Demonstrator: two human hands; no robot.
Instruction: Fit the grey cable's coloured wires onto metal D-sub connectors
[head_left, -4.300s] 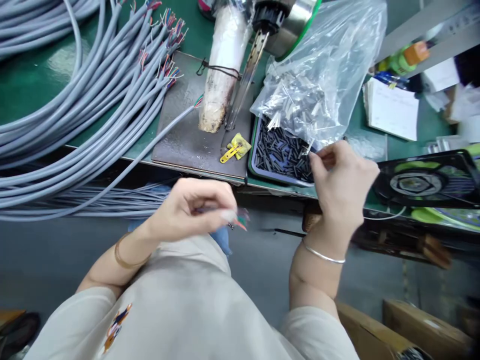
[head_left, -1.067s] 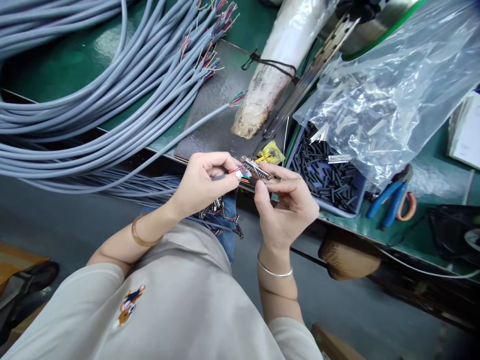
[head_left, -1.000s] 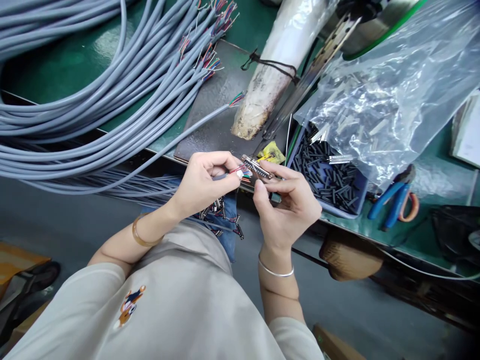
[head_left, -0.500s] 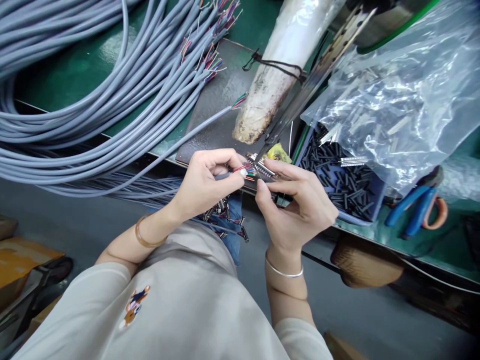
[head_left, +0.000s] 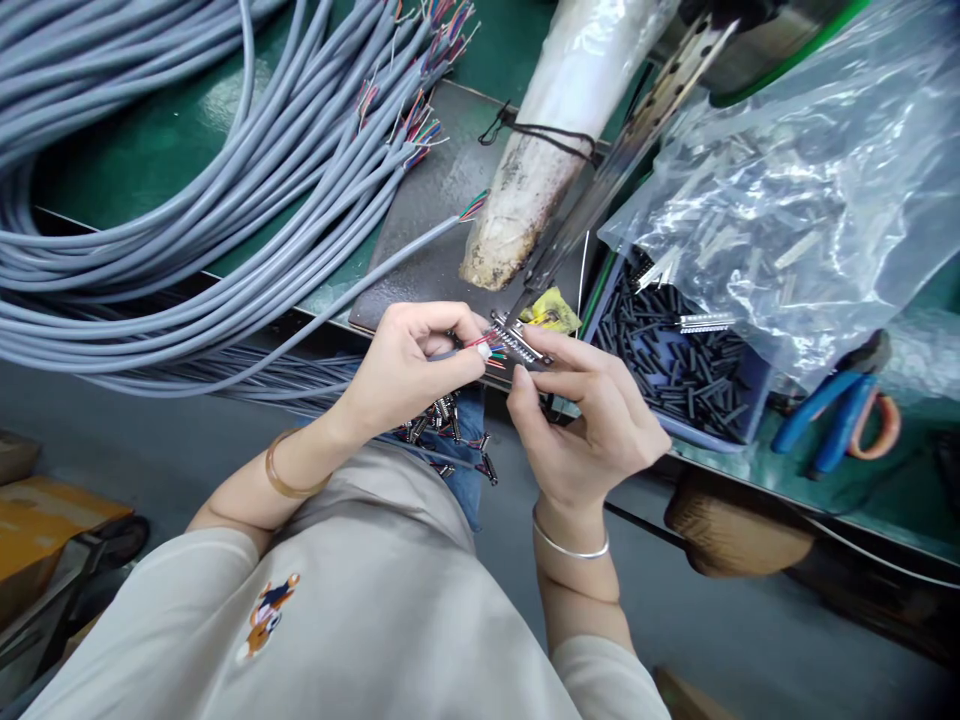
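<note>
My left hand is closed in a pinch on a grey cable, with its thin red, blue, green and other coloured wires fanning out past the fingertips. My right hand has its thumb and fingers around a small metal multi-pin connector, whose row of pins faces the wires. The dark tip of a soldering iron slants down from the upper right and meets the connector near its upper end. Fingers partly hide the connector. Beside the iron lies a yellow pad.
Bundled grey cables with stripped ends cover the left side. A wrapped white tube leans over a dark plate. To the right are a blue bin of black sleeves, a plastic bag and pliers. Finished-looking connectors hang over my lap.
The connector has tilted and shifted slightly down, showing more of its pin row. My right fingers have moved a little with it. My left hand stays nearly still.
</note>
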